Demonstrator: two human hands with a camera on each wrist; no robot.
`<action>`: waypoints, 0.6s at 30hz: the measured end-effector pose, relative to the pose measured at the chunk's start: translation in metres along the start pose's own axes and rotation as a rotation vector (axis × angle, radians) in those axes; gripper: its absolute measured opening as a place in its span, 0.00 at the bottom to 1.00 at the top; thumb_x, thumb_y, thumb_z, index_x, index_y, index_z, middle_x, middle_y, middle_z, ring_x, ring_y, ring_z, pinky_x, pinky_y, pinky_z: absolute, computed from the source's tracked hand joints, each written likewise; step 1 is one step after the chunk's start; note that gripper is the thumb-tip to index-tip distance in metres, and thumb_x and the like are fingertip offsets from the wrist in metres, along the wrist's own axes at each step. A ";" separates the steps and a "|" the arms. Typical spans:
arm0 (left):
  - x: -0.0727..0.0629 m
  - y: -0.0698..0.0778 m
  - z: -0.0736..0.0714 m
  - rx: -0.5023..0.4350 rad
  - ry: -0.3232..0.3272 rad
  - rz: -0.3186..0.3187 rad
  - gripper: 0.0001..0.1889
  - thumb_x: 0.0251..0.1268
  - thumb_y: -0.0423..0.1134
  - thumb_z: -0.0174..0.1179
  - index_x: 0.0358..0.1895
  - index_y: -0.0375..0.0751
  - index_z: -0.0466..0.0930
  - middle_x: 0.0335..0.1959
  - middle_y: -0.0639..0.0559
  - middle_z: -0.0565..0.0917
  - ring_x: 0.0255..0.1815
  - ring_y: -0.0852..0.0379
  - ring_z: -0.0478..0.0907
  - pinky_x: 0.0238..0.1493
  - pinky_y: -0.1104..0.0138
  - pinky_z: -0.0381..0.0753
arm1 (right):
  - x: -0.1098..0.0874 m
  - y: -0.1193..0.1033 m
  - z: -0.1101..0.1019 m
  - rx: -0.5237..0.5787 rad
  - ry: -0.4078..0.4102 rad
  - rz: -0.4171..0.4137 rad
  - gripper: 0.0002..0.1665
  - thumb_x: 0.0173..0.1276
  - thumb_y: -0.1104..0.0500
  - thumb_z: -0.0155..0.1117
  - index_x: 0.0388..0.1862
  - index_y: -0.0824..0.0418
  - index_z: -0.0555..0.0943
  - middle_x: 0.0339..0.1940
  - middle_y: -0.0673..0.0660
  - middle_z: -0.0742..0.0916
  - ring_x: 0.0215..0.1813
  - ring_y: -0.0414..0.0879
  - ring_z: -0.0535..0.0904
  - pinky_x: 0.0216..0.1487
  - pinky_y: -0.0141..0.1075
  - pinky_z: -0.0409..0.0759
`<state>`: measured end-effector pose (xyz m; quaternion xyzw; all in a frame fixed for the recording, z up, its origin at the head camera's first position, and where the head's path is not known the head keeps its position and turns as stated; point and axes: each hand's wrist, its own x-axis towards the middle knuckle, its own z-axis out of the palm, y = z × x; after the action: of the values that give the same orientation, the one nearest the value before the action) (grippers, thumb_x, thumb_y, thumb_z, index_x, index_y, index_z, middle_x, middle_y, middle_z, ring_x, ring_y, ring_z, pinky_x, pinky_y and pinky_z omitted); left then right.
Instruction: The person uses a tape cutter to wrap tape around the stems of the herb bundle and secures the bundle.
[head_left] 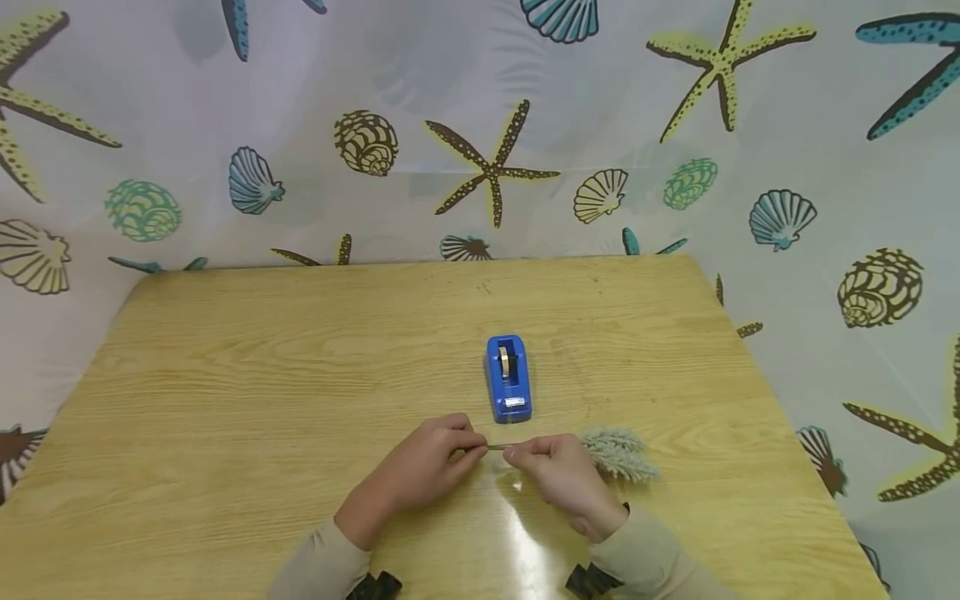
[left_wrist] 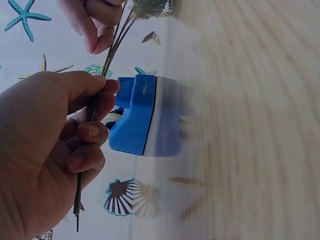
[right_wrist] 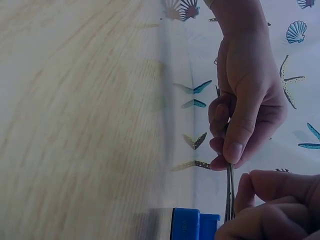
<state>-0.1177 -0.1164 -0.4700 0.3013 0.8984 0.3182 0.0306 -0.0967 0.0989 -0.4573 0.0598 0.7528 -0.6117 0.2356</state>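
Note:
My left hand (head_left: 427, 462) grips a thin bundle of brown stems (left_wrist: 114, 52), with thumb and curled fingers around them and the cut ends sticking out past the palm. Fluffy pale-green dried flower heads (head_left: 618, 454) top the stems on the right. Close beside the stems, between the left hand and the flower heads, is my right hand (head_left: 562, 479). Its fingers are curled, and thumb and forefinger meet at the tips (right_wrist: 248, 176); I cannot tell whether something thin is pinched there. Part of the stems is hidden behind this hand in the right wrist view.
Just beyond the hands, a blue tape dispenser (head_left: 510, 379) with a roll in it stands on the wooden table (head_left: 262, 375). A white cloth (head_left: 300, 67) printed with shells and starfish hangs behind the table and along its sides.

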 end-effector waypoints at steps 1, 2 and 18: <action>0.001 0.000 0.001 0.000 0.001 -0.002 0.08 0.70 0.37 0.62 0.44 0.41 0.90 0.31 0.60 0.79 0.29 0.66 0.71 0.31 0.75 0.75 | 0.000 0.000 0.000 -0.008 0.006 -0.004 0.18 0.69 0.52 0.67 0.42 0.68 0.87 0.43 0.60 0.90 0.12 0.34 0.57 0.15 0.27 0.59; 0.001 0.000 0.001 0.000 0.003 -0.002 0.08 0.70 0.37 0.62 0.44 0.41 0.90 0.30 0.60 0.79 0.29 0.66 0.71 0.31 0.75 0.75 | -0.001 0.000 0.000 -0.014 0.011 -0.009 0.18 0.69 0.52 0.67 0.43 0.68 0.87 0.42 0.60 0.90 0.12 0.34 0.57 0.14 0.27 0.59; 0.005 0.002 0.008 -0.063 0.037 0.012 0.07 0.69 0.35 0.63 0.43 0.39 0.90 0.29 0.59 0.80 0.28 0.69 0.71 0.30 0.75 0.75 | -0.007 0.008 0.004 0.040 0.085 -0.004 0.20 0.68 0.51 0.68 0.45 0.69 0.86 0.11 0.41 0.70 0.13 0.34 0.57 0.14 0.27 0.57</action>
<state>-0.1190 -0.1075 -0.4747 0.2996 0.8866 0.3518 0.0217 -0.0865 0.0987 -0.4619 0.0889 0.7498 -0.6241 0.2008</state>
